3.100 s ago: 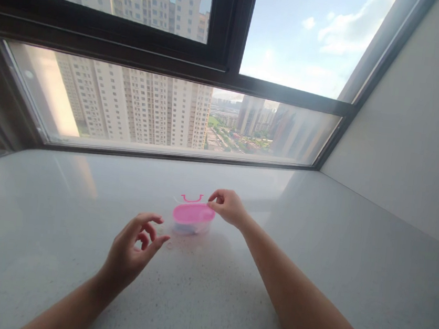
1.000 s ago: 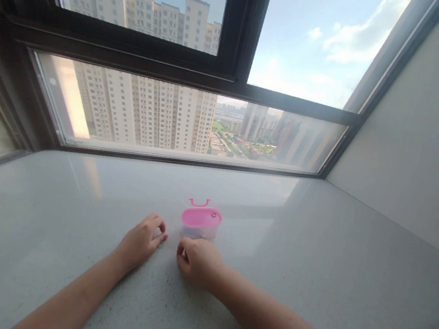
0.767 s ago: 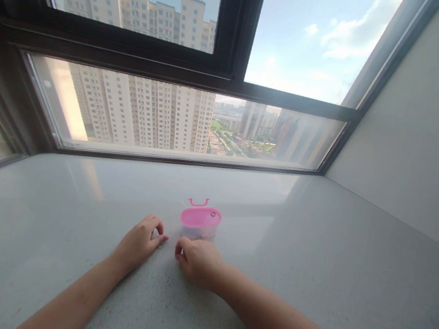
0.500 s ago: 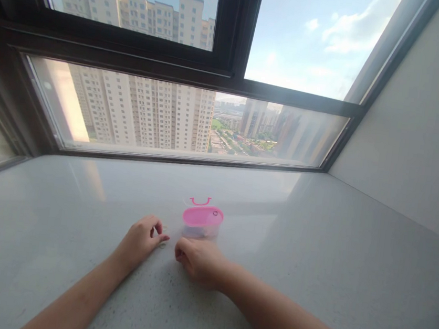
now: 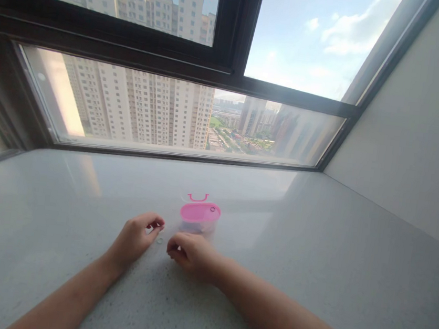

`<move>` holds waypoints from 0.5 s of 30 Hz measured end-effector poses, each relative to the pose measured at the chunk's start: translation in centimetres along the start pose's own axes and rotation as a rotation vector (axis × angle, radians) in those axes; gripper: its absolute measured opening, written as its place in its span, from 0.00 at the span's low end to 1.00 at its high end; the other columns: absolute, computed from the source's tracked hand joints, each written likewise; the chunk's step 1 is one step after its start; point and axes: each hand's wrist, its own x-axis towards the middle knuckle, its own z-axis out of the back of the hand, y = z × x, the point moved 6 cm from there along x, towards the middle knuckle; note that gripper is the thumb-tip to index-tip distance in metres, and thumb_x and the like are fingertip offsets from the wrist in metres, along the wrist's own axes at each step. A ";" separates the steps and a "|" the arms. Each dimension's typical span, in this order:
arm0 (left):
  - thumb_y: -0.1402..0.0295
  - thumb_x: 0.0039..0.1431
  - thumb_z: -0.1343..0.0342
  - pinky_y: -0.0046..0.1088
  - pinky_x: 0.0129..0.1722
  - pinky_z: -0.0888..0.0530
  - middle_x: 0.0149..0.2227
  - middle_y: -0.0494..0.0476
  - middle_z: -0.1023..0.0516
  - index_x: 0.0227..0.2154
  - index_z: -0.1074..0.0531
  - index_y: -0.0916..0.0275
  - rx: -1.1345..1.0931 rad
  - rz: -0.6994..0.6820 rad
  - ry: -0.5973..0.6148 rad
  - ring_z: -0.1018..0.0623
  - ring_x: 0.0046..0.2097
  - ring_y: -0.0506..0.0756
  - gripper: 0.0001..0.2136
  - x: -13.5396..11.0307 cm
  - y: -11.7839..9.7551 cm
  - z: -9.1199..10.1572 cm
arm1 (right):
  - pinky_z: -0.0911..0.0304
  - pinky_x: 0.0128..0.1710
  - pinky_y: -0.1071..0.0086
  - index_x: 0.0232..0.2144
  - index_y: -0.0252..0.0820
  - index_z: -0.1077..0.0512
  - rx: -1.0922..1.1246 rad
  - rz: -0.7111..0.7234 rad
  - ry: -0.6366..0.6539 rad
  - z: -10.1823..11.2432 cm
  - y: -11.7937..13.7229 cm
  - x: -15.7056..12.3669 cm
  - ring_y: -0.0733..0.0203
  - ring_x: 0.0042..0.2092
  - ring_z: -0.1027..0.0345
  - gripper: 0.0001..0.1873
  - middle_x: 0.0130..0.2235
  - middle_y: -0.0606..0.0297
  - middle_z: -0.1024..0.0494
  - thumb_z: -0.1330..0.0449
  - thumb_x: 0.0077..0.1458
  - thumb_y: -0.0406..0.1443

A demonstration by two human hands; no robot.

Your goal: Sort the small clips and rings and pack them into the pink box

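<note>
Both hands now mid-sill, left hand point(image 5: 134, 236) and right hand point(image 5: 188, 250) curled into fingertip pinches, drawn slightly apart around a tiny ring point(image 5: 159, 240), pink-lidded box point(image 5: 199, 217) just beyond, untouched.

Pale speckled stone sill point(image 5: 311, 259), dark-framed window point(image 5: 230, 70) behind it, plain white wall point(image 5: 417, 129) right of the window, daylight, tower blocks outside.

No readable text, label, brand, number or sign is showing anywhere: the pink lid point(image 5: 200, 211) of the small container is appearing plain, and the tower blocks point(image 5: 139, 102) behind it are displaying no legible lettering.
</note>
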 end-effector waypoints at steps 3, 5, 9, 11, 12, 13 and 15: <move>0.64 0.53 0.50 0.27 0.35 0.29 0.27 0.52 0.22 0.28 0.26 0.59 -0.038 -0.011 -0.031 0.24 0.32 0.54 0.08 -0.2 -0.4 0.0 | 0.40 0.31 0.77 0.38 0.40 0.31 0.188 -0.102 -0.043 -0.4 -0.6 -0.1 0.68 0.29 0.33 0.11 0.30 0.66 0.26 0.47 0.50 0.28; 0.63 0.53 0.49 0.27 0.35 0.28 0.28 0.51 0.21 0.28 0.26 0.59 -0.073 0.000 -0.053 0.23 0.32 0.53 0.09 -0.4 -0.7 0.1 | 0.39 0.27 0.76 0.38 0.39 0.30 0.350 -0.175 -0.074 -0.8 -1.3 -0.2 0.69 0.25 0.34 0.12 0.29 0.66 0.26 0.48 0.51 0.29; 0.61 0.53 0.47 0.27 0.34 0.27 0.27 0.51 0.20 0.30 0.25 0.60 -0.174 0.044 -0.044 0.22 0.31 0.53 0.10 -0.8 -1.3 0.0 | 0.37 0.26 0.74 0.33 0.36 0.27 0.576 -0.266 -0.101 -1.3 -2.3 -0.1 0.66 0.26 0.31 0.09 0.27 0.64 0.26 0.44 0.48 0.31; 0.62 0.53 0.47 0.27 0.34 0.27 0.26 0.51 0.21 0.30 0.25 0.60 -0.217 0.062 -0.027 0.22 0.30 0.53 0.09 -0.9 -1.7 -0.1 | 0.38 0.24 0.74 0.32 0.35 0.27 0.652 -0.301 -0.107 -1.3 -2.8 0.0 0.64 0.27 0.30 0.09 0.27 0.63 0.26 0.42 0.46 0.32; 0.62 0.53 0.47 0.26 0.34 0.27 0.26 0.51 0.21 0.30 0.25 0.60 -0.228 0.065 -0.020 0.22 0.30 0.53 0.09 -0.9 -1.8 -0.2 | 0.38 0.24 0.74 0.31 0.35 0.26 0.690 -0.317 -0.110 -1.3 -3.0 0.1 0.64 0.26 0.30 0.09 0.26 0.63 0.26 0.41 0.45 0.33; 0.63 0.53 0.47 0.26 0.34 0.27 0.26 0.51 0.21 0.29 0.25 0.60 -0.233 0.065 -0.018 0.22 0.30 0.53 0.09 -0.9 -2.0 -0.2 | 0.37 0.24 0.73 0.31 0.35 0.26 0.728 -0.331 -0.109 -1.3 -3.2 0.1 0.64 0.26 0.30 0.10 0.26 0.63 0.26 0.40 0.43 0.34; 0.64 0.53 0.47 0.26 0.34 0.27 0.27 0.51 0.21 0.29 0.25 0.60 -0.232 0.054 -0.030 0.23 0.31 0.53 0.08 -1.0 -2.3 -0.1 | 0.36 0.24 0.72 0.31 0.35 0.26 0.797 -0.360 -0.093 -1.5 -3.4 0.2 0.63 0.26 0.30 0.13 0.25 0.63 0.26 0.37 0.41 0.36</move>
